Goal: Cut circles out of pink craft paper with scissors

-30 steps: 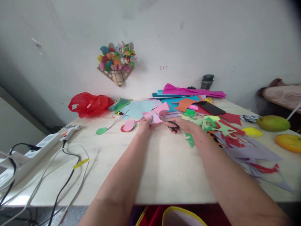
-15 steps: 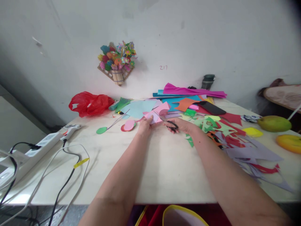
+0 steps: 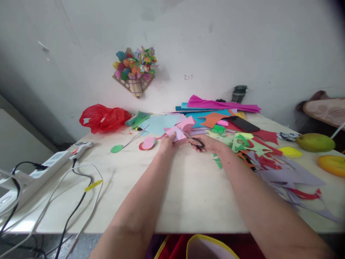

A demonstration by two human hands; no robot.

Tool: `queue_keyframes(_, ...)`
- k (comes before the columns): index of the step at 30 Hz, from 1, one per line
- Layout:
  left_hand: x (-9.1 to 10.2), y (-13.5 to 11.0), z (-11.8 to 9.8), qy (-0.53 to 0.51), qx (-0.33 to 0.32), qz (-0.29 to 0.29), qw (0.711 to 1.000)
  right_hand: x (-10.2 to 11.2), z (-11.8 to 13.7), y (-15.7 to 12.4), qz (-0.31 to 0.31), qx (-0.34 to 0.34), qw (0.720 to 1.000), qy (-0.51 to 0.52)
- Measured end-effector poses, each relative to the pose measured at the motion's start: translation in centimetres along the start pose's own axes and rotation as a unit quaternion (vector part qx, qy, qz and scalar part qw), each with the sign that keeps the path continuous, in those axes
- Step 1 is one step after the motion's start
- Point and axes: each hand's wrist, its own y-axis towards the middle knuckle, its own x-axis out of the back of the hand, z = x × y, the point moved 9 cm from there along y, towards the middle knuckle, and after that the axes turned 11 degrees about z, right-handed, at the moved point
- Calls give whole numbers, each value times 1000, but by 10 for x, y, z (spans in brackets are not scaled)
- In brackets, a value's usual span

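My left hand (image 3: 167, 142) pinches a sheet of pink paper (image 3: 186, 124) near the middle of the table. My right hand (image 3: 206, 142) is closed around the black handles of a pair of scissors (image 3: 197, 143), whose blades reach left over the pink paper. A small stack of cut rounds with a pink one (image 3: 148, 142) on top lies just left of my left hand. Farther left is a green paper round (image 3: 116, 148), with a thin stick beside it. Light blue paper (image 3: 159, 124) lies behind my left hand.
Paper scraps (image 3: 280, 172) in several colours cover the right side, near a mango (image 3: 315, 142). A black phone (image 3: 244, 123) lies behind them. A red plastic bag (image 3: 104, 118) sits at the back left. A power strip (image 3: 35, 176) and cables run along the left edge.
The scissors' blades look a little more spread over the pink paper. Both hands keep nearly the same place, and the view has shifted very slightly.
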Motion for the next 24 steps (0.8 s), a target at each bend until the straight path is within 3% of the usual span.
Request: queue_keyframes(24, -2, -8, -4, 2, 6, -39, 999, -3, 3, 0, -22, -1, 1000, 11)
